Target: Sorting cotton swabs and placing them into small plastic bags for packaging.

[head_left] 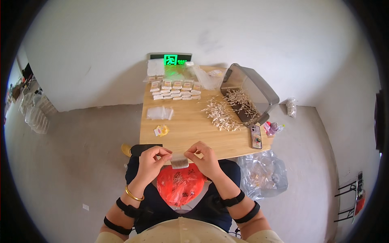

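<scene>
On the table (186,135), packets (177,90) lie behind bags (159,113), left of the swabs (221,114) in and beside a bin (259,83).

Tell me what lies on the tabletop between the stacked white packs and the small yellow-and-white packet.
In the head view, a flat spread of clear plastic bags lies between the stacked white packs and the yellow-and-white packet.

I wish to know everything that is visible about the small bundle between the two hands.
The bundle is small and roughly rectangular: thin sticks packed side by side, brownish, with a paler lower edge. Something clear, seemingly plastic film, shows above it, but its outline is hard to make out. The left hand and right hand pinch at its upper corners, apparently by this film. It sits at the table's near edge, with the red bag just below it in the view.
</scene>
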Demonstrator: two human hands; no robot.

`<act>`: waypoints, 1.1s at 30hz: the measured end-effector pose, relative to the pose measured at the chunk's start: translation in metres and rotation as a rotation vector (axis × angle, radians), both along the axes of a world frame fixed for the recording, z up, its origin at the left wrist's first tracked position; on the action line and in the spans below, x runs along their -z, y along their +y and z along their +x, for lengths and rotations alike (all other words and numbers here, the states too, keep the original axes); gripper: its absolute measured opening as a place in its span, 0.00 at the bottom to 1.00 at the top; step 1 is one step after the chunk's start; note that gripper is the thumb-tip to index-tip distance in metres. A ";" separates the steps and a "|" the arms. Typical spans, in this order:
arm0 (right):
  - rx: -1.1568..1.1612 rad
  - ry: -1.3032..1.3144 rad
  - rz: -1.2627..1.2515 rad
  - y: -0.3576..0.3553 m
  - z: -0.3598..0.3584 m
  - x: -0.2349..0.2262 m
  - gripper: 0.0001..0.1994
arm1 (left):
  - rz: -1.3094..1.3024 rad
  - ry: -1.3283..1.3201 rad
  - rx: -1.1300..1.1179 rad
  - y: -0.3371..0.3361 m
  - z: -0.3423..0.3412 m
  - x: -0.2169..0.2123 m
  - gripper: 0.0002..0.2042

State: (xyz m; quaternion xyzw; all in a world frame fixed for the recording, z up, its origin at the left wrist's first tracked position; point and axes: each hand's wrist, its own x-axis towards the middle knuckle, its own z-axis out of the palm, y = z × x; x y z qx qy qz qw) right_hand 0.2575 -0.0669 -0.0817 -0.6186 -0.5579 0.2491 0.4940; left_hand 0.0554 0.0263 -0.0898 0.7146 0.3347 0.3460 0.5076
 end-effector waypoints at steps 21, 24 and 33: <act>0.071 0.435 -0.298 0.077 0.008 0.096 0.11 | -0.560 -0.058 -0.300 0.075 0.006 0.110 0.14; 0.150 -0.099 -0.074 0.084 0.003 0.078 0.12 | -0.739 -0.135 -0.108 0.078 0.020 0.093 0.19; 0.248 -0.352 0.117 0.099 0.043 0.102 0.14 | -0.697 -0.198 -0.053 0.110 0.039 0.100 0.19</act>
